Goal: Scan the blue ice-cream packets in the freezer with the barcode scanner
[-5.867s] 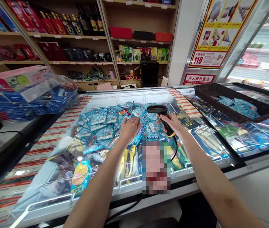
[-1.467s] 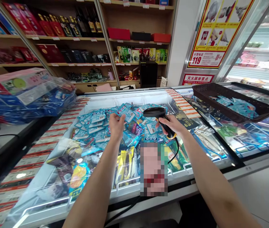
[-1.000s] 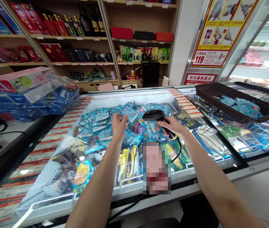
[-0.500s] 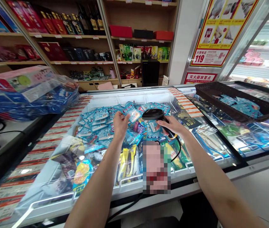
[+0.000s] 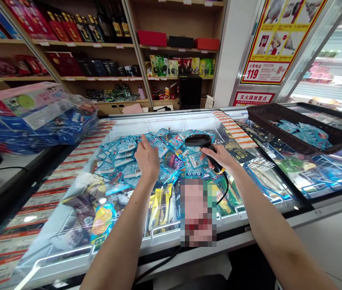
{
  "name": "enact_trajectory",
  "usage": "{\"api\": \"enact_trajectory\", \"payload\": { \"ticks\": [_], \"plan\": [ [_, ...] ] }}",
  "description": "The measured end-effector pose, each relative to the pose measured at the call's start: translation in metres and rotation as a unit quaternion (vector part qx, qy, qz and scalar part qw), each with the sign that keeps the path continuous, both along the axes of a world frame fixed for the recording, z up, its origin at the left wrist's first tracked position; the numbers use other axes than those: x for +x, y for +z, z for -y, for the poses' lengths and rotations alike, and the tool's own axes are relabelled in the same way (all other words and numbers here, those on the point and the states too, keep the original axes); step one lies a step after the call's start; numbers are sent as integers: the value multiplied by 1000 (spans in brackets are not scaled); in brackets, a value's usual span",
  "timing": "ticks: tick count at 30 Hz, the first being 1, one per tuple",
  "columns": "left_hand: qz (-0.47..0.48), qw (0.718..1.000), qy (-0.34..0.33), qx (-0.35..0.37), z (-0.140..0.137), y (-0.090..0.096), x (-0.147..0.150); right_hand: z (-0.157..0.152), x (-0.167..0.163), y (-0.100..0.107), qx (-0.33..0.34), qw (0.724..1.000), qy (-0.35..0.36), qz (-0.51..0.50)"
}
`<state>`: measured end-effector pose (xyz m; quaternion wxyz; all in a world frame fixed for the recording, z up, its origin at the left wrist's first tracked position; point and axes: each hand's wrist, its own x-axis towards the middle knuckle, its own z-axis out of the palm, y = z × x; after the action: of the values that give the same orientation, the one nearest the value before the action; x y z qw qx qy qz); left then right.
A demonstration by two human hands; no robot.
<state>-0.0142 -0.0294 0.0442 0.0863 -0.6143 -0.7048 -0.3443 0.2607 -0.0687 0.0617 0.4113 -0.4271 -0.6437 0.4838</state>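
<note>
My right hand (image 5: 215,157) is wrapped round the handle of a black barcode scanner (image 5: 198,140), its head pointing left over a pile of blue snack packets (image 5: 127,155). A cable runs down from the scanner's handle. Over the same pile, to the left, my left hand (image 5: 147,159) is held back up with its index finger stretched out. A blue packet with a white label (image 5: 160,147) lies just right of that hand. The undersides of the left fingers are hidden, and I see no packet gripped in them.
Under the pile is a lit glass-topped freezer (image 5: 46,229) holding yellow and green packages. A dark woven basket (image 5: 285,135) with blue packets stands at the right. Plastic-wrapped boxes (image 5: 35,121) are stacked at the left. Stocked shelves (image 5: 98,44) rise behind. A pixelated patch covers something in front.
My left hand has moved left and turned back up; the packet it pinched is no longer seen in its fingers. The scanner has shifted slightly to the right.
</note>
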Motion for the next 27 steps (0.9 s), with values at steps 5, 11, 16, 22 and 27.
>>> {"api": "enact_trajectory", "payload": {
  "ticks": [5, 11, 16, 22, 27],
  "plan": [
    [-95, 994, -47, -23, 3, -7, -1, 0, 0, 0, -4, 1000, -2, 0],
    [-159, 984, -73, -47, 2, -11, -1, -2, 2, -2, -4, 1000, -13, -12],
    [-188, 978, -70, -47, 7, -4, 5, -3, 1, 0, -20, 999, -40, -30],
    [-179, 972, -144, -47, 6, -4, 13, -3, 4, 3, -34, 996, -65, -59],
    [-138, 967, -209, -55, 9, -4, 34, -5, 7, 2, -35, 994, -74, -75]
  ]
}}
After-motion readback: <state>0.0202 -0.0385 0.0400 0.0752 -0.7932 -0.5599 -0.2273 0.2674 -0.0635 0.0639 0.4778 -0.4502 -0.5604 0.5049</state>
